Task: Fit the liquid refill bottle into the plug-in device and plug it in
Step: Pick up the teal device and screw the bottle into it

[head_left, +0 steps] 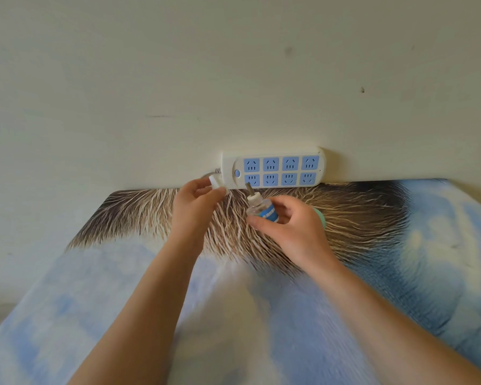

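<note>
wall (67, 79): pale, scuffed, running across the whole back of the view.
bed sheet (81, 287): blue and white print, spreading under both my arms; a brown fur-like print is filling the middle strip along the wall.
left hand (195, 207): reaching up toward the left end of the power strip, fingers curled, thumb and fingertips pinching the white cap.
white cap (216, 182): small, sitting in my left fingertips, just beside the strip's left end and overlapping it in this view. Can't tell if they're touching.
cord (216, 171): white, leaving the strip's left end, mostly hiding behind the cap.
power strip (274, 169): white, lying lengthwise against the foot of the wall; two rows of four blue sockets are facing me, blue button (237, 173) at the left end.
bottle (261, 209): clear, blue label, white collar, cap off. I'm holding it just below the strip, tilting it so the neck is pointing up and left.
wick (249, 188): grey, sticking out of the collar, tip reaching the strip's lower edge in this view.
right hand (292, 232): curling round the bottle's body, thumb below, fingers on the far side, gripping it.
green object (321, 218): pale green rounded edge, peeking out right behind my right fingers, lying on the fur print. Mostly hidden, can't tell what it is.
</note>
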A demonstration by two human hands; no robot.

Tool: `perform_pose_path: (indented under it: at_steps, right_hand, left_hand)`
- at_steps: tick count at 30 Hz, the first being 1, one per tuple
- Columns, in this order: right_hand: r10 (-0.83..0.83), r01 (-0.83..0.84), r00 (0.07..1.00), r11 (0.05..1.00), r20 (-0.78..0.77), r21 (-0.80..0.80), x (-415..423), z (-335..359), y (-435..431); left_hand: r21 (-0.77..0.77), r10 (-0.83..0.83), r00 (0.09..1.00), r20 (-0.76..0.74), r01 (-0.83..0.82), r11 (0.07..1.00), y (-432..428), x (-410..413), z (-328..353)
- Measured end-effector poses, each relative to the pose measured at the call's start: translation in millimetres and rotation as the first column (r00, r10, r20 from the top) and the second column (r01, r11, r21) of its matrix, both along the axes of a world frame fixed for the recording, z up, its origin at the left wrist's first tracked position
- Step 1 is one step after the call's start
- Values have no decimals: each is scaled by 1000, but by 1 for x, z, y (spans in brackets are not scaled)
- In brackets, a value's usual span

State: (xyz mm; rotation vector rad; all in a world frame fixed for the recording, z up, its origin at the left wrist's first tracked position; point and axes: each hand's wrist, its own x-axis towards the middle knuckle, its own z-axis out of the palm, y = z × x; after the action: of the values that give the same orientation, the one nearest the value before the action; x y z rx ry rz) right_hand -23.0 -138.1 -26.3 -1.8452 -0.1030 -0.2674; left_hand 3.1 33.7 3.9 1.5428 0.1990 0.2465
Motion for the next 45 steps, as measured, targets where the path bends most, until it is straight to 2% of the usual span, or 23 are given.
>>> perform_pose_path:
  at_steps: [5, 9, 14, 28, 33, 35, 39, 43, 45]
  right_hand:
    - [-7, 7, 1000, 999, 15, 33, 0, 0, -1]
    - [-9, 8, 1000, 999, 21, 36, 1, 0, -1]
    - [-12, 11, 1000, 999, 22, 35, 1, 0, -2]
    - [0, -2, 999, 999, 32, 54, 0, 3, -4]
    - [-32, 27, 998, 996, 60, 84, 1, 8, -7]
    - [-63, 56, 996, 994, 67, 94, 2, 12, -10]
    - [-135, 119, 986, 980, 97, 161, 2, 22, -21]
    - [-228, 200, 970, 947, 85, 253, 6, 29, -37]
    - [-264, 237, 962, 933, 67, 270, 9, 31, -44]
  left_hand:
    - [293, 37, 997, -73, -14, 956, 11, 4, -6]
    - [517, 91, 995, -29, -63, 854, 14, 9, -14]
    - [694, 92, 995, -40, -39, 719, 20, 13, -23]
    - [783, 70, 994, -81, 20, 621, 16, 10, -22]
    - [748, 39, 986, 161, -148, 647, -5, -4, -10]
    - [729, -22, 974, 228, -155, 667, -15, -8, -8]
    - [750, -194, 961, 196, -20, 661, -43, -11, -3]
    - [830, -343, 936, 74, 133, 542, -71, -10, -3]
    - [833, -376, 926, 23, 190, 519, -84, -11, -2]
